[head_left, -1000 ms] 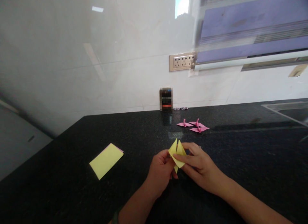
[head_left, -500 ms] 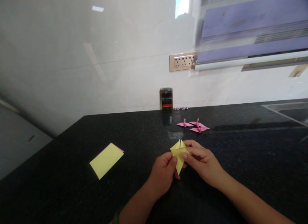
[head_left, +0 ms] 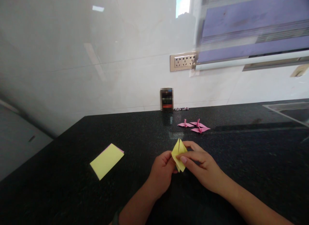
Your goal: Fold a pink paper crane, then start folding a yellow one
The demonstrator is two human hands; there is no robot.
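Observation:
Both hands hold a small yellow folded paper [head_left: 178,151], diamond-shaped, with a slit running down from its top point. My left hand [head_left: 163,171] grips its left edge, the fingers partly hidden behind the paper. My right hand [head_left: 201,165] pinches the right side, thumb and forefinger on the front face. Beyond the hands on the dark counter stand three pink paper cranes [head_left: 200,130], grouped close together. To the left lies a stack of yellow paper [head_left: 107,162], with a pink edge showing beneath the top sheet.
A phone-like upright device [head_left: 166,100], its face pixelated, leans at the wall beside a beaded strand [head_left: 181,109]. The black speckled counter [head_left: 60,173] meets a tiled wall with a socket panel [head_left: 184,61]. A sink edge [head_left: 285,113] shows at far right.
The upper part of the front flap, folded down before, now lies up, so the yellow paper shows a taller diamond. My right thumb and forefinger have shifted slightly left across it.

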